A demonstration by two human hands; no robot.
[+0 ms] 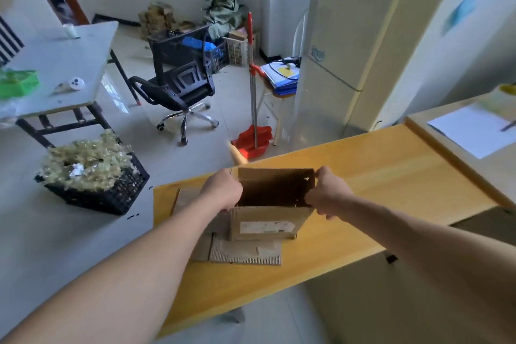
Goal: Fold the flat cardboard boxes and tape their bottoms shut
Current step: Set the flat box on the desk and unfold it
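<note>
A: How are the hands set?
B: The left hand (223, 190) and right hand (328, 193) are clamped on opposite top edges of the brown cardboard box (265, 225), probably so that its walls are squared.
A: And the box?
B: It is stood upright, open-topped, dark inside, a pale label on its front, upon flattened corrugated cardboard sheets (245, 253) on the yellow wooden table (391, 176).

A black office chair (178, 86) stands near a red dustpan (252, 139) (upright), beside a white fridge (335, 50).
</note>
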